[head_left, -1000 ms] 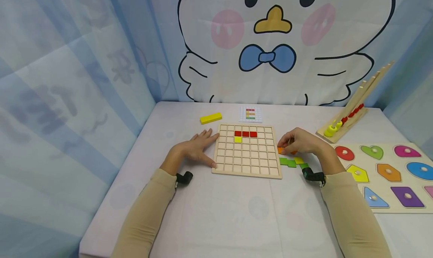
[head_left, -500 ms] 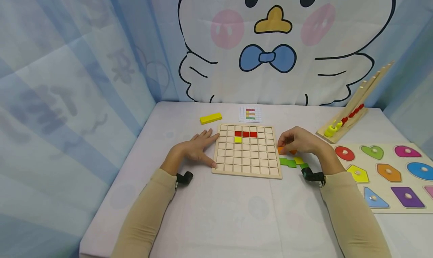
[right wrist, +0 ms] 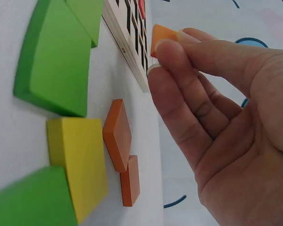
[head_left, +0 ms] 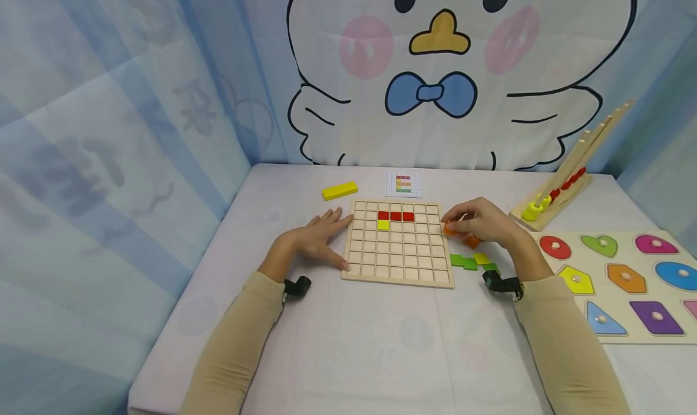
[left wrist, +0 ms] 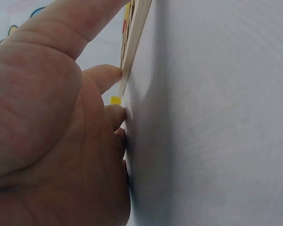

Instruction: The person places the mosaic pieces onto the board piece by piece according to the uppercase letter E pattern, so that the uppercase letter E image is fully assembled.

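Note:
A wooden grid board (head_left: 400,264) lies flat on the table, with a row of red tiles (head_left: 395,216) and one yellow tile (head_left: 383,225) below the leftmost red. My left hand (head_left: 318,236) rests spread at the board's left edge, thumb and index finger touching it. Between thumb and fingertips, my right hand (head_left: 481,222) pinches an orange square tile (right wrist: 163,35) just above the table at the board's right edge. Beneath that hand, two more orange tiles (right wrist: 117,134) lie on the table, close to several green tiles (right wrist: 56,61) and a loose yellow tile (right wrist: 82,160).
A yellow bar (head_left: 339,190) and a small printed pattern card (head_left: 403,184) lie behind the board. At the right are a shape puzzle (head_left: 593,282) with knobbed pieces and a wooden rack (head_left: 566,161) with red and yellow beads. A cartoon curtain (head_left: 337,118) hangs behind the table.
My right hand has lifted the orange tile off the table and shifted slightly up and left toward the board. The left hand has stayed in place.

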`<state>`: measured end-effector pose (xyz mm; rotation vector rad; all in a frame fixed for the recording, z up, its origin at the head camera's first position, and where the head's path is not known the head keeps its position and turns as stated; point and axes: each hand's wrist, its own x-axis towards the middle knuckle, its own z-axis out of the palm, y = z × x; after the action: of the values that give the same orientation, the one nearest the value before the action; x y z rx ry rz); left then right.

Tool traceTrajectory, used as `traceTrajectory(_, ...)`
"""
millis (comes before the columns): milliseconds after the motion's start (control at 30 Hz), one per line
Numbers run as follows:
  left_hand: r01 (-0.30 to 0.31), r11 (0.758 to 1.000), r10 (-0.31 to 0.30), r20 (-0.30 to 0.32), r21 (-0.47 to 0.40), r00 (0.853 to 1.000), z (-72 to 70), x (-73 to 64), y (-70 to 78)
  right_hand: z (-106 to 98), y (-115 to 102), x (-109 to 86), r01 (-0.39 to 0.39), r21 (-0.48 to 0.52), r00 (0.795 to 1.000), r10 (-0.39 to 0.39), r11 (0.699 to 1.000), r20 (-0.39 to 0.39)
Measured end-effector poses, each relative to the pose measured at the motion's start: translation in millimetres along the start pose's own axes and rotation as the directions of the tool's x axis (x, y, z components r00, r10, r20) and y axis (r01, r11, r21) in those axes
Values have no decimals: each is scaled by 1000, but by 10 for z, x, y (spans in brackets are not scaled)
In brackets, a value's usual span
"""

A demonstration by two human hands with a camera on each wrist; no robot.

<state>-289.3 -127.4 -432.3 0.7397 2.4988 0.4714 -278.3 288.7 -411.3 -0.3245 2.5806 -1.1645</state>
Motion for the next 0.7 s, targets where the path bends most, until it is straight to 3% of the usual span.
traceTrajectory(433,-21,1000,21,-9,0,1000,-10,-23,21,130,-116,52,105,158,994,-103,982,-21)
traceTrajectory(700,-16,1000,16,-5,6,1000,-9,-18,25,230,-178,85,149,104,989,-147,983,-31)
